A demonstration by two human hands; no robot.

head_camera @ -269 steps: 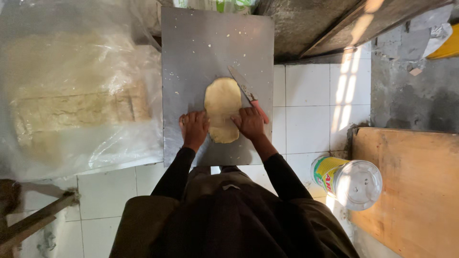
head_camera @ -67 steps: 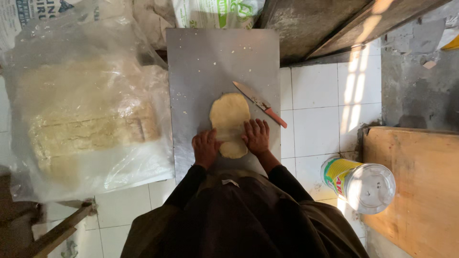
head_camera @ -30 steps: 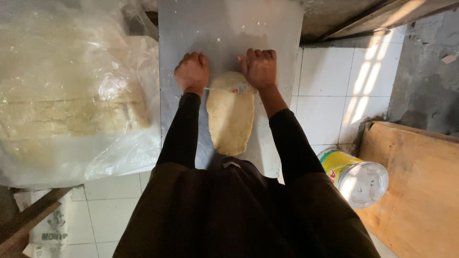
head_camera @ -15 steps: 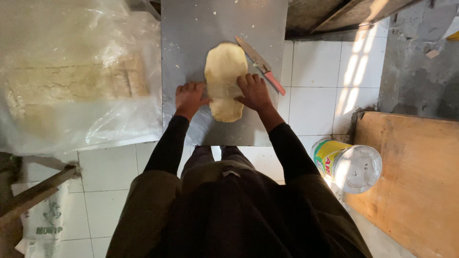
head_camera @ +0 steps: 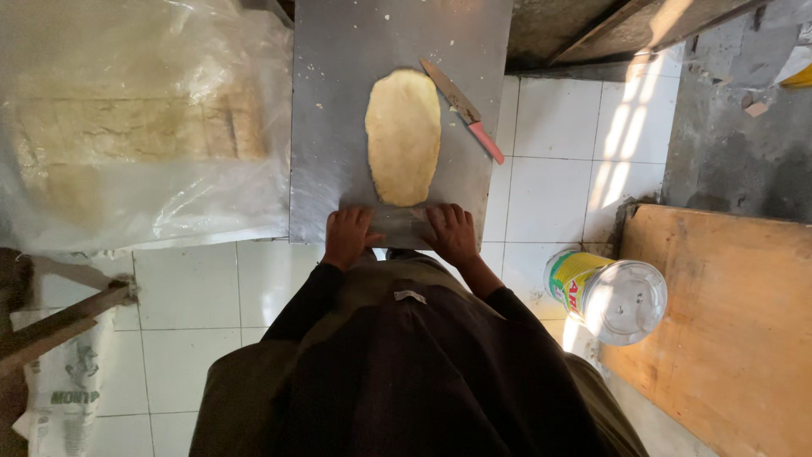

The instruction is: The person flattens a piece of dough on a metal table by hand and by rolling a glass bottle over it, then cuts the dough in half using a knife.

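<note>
A simple food-preparation area with a white tiled floor: a low metal work surface, rolled dough, a knife, and plastic-wrapped dough slabs.

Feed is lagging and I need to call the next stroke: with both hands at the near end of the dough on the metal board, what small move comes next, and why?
Probably push forward. The left hand and right hand grip a rolling pin at the near end of the oval dough, so the sheet lies ahead. Steer straight: a knife lies close along its right edge.

The metal board runs off the top edge, and cloudy plastic blurs the pale slabs beneath.
</note>
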